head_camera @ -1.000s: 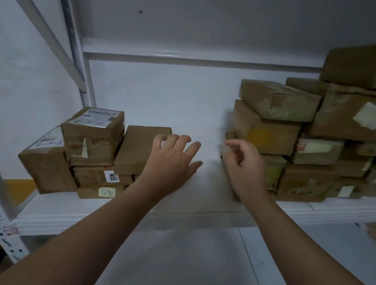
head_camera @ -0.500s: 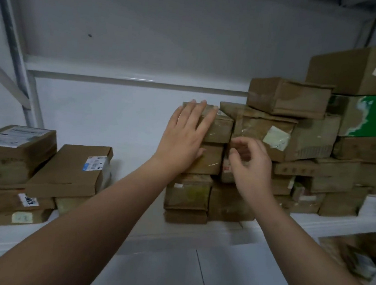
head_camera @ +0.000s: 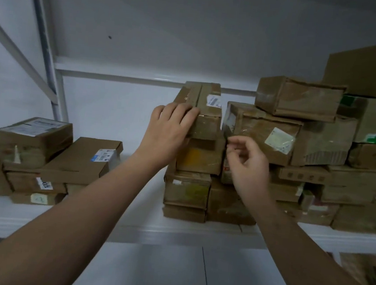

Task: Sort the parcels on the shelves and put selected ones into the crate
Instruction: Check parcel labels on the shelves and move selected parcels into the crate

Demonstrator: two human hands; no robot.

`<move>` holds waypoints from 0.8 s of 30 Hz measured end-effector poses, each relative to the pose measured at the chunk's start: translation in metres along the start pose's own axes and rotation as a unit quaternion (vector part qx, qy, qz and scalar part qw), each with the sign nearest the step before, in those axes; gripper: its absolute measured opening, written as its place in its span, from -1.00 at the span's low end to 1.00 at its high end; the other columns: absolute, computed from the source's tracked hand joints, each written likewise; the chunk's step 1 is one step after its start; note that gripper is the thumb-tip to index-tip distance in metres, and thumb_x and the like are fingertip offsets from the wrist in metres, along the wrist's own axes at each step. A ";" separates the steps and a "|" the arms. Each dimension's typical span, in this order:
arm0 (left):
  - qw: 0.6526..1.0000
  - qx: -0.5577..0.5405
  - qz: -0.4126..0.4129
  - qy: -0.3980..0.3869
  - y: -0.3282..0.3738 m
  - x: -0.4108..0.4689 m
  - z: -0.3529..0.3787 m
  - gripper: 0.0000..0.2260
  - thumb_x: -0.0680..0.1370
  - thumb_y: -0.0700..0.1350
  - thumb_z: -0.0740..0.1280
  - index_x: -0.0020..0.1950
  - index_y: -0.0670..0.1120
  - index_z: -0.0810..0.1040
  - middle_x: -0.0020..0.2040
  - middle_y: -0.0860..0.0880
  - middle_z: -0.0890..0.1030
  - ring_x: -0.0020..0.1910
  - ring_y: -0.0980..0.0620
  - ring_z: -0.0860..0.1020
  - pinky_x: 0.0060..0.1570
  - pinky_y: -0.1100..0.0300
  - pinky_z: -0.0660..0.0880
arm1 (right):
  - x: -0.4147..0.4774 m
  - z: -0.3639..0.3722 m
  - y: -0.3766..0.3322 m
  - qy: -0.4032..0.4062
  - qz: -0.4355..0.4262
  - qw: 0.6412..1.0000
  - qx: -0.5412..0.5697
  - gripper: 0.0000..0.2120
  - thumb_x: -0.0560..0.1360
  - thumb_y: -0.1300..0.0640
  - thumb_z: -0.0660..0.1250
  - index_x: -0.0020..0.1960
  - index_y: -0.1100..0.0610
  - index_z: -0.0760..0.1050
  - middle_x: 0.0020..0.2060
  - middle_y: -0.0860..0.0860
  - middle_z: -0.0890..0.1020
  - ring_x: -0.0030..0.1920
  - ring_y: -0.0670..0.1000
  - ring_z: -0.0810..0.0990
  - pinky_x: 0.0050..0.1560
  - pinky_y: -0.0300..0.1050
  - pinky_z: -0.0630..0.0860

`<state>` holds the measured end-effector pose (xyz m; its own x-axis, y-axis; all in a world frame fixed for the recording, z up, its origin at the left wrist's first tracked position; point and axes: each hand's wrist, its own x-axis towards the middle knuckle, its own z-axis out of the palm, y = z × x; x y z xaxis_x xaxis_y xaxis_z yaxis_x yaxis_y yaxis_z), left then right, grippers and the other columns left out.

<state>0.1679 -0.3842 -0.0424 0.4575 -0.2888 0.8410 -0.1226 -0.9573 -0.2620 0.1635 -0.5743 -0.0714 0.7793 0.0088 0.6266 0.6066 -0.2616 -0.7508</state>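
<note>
Taking the top parcel (head_camera: 206,112) off the shelf (head_camera: 3,214) stack.
My left hand (head_camera: 169,131) fingers (head_camera: 185,114) clasp its front edge, 12 o'clock; right hand (head_camera: 247,164) loose, empty, at 4 o'clock. I'd lift straight, steadying the parcels beneath (head_camera: 200,159).

**Open lane mid-shelf, walled on both sides**

Bare shelf (head_camera: 107,116) runs from front edge to back rail between the low left pile (head_camera: 43,158) and the tall right stack (head_camera: 295,164), whose top parcel (head_camera: 206,112) caps the nearest column. An upright post (head_camera: 46,43) and slanted brace (head_camera: 18,56) crowd the back left corner.
</note>
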 end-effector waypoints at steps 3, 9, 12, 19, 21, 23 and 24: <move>0.999 -0.038 -0.006 0.026 -0.019 -0.031 -0.016 -0.54 0.46 -0.04 0.35 0.32 -0.13 0.38 0.24 -0.19 0.52 0.20 -0.20 0.45 0.16 -0.09 0.38 | -0.004 0.010 -0.009 -0.029 0.014 0.999 0.043 -0.82 0.57 0.22 0.27 0.15 0.05 0.49 -0.12 -0.09 0.54 -0.16 -0.28 0.53 -0.20 -0.44 0.49; 0.988 -0.132 0.021 0.075 -0.050 -0.121 -0.055 -0.59 0.49 -0.13 0.36 0.29 -0.17 0.34 0.29 -0.15 0.38 0.31 -0.19 0.38 0.30 -0.20 0.36 | -0.010 0.039 -0.034 -0.097 0.143 0.953 0.249 -0.48 0.56 0.05 0.29 0.44 -0.05 0.15 0.16 0.04 0.51 0.08 0.02 0.62 -0.05 0.02 0.66; 0.988 -0.145 0.023 0.053 -0.068 -0.144 -0.065 -0.53 0.43 -0.23 0.43 0.28 -0.17 0.34 0.32 -0.15 0.37 0.36 -0.21 0.35 0.29 -0.32 0.31 | -0.012 0.063 -0.045 -0.111 0.185 0.931 0.293 -0.31 0.53 -0.02 0.32 0.51 -0.14 -0.02 0.17 0.03 0.52 0.10 0.11 0.63 -0.05 0.11 0.65; 0.987 -0.158 0.035 0.006 -0.112 -0.176 -0.083 -0.57 0.47 -0.26 0.38 0.28 -0.14 0.31 0.40 -0.20 0.28 0.45 -0.28 0.18 0.49 -0.06 0.11 | -0.026 0.113 -0.053 -0.106 0.237 0.909 0.326 -0.11 0.47 0.08 0.43 0.52 -0.22 -0.13 0.25 0.07 0.54 0.13 0.11 0.62 -0.15 0.10 0.65; 0.988 -0.155 -0.016 0.010 -0.125 -0.186 -0.087 -0.56 0.49 -0.23 0.34 0.33 -0.08 0.32 0.44 -0.24 0.21 0.49 -0.26 0.14 0.49 -0.04 0.11 | -0.035 0.127 -0.057 -0.090 0.251 0.897 0.352 -0.07 0.46 0.13 0.44 0.52 -0.25 -0.14 0.28 0.09 0.51 0.16 0.15 0.60 -0.14 0.17 0.64; 0.982 -0.168 -0.085 0.024 -0.132 -0.194 -0.094 -0.50 0.49 -0.26 0.33 0.38 0.01 0.31 0.47 -0.23 0.14 0.52 -0.06 0.12 0.48 0.09 0.15 | -0.047 0.139 -0.063 -0.058 0.252 0.889 0.377 -0.04 0.46 0.17 0.44 0.51 -0.26 -0.18 0.30 0.10 0.49 0.17 0.17 0.59 -0.13 0.20 0.64; 0.976 -0.184 -0.115 0.021 -0.134 -0.198 -0.098 -0.46 0.49 -0.31 0.33 0.41 0.03 0.31 0.48 -0.19 0.12 0.52 0.09 0.10 0.46 0.23 0.16 | -0.054 0.145 -0.068 -0.038 0.249 0.889 0.383 -0.02 0.46 0.19 0.43 0.51 -0.26 -0.21 0.31 0.10 0.47 0.17 0.16 0.59 -0.14 0.17 0.65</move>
<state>0.0074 -0.2007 -0.1277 0.4746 -0.0586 0.8782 -0.3325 -0.9358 0.1172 0.1032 -0.4173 -0.0845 0.9719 0.1482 0.1829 0.0906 0.4817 -0.8716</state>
